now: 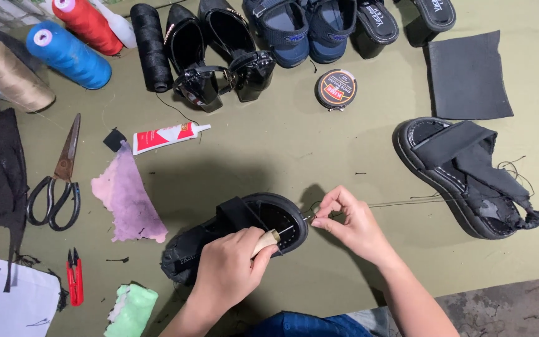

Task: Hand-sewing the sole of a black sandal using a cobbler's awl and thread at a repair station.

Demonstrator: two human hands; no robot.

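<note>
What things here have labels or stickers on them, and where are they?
Glue tube: lying left of the middle, white with red patches and a white nozzle.
Polish tin: near the top middle, round, black with a red and orange band.
Sandals: top right, black, with pale printed insoles.
Black shoe: under the left hand, with small pale lettering on its side.
No screens or signs in view.

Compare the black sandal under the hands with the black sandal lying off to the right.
The sandal under the hands is held by the left hand, which grips a wooden-handled awl; the right-side sandal lies untouched. Its strap hangs loose and frayed; the held one's strap spans the sole. Both are black with stitched rims.
</note>
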